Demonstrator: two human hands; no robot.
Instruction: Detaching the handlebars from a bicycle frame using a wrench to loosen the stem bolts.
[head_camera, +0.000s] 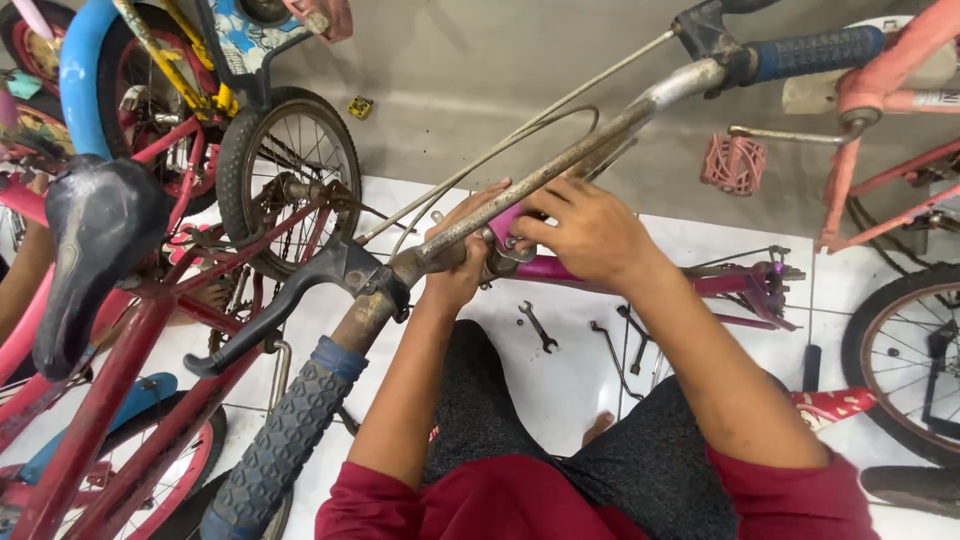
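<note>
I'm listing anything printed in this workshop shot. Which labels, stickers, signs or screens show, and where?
Patterned panel: top left, on a small bike's frame; blue and white print.
Pale sticker: far right, on a salmon-pink frame tube; small strip, too small to read.
No signs, packages or screens.

frame (640, 272): magenta | handlebar grip (815, 50): blue, studded | saddle (95, 250): black | pedal (733, 163): pink

A worn, rusty silver handlebar (560, 160) with blue grips slants across a magenta bicycle frame (720, 282) on white tiles.
</note>
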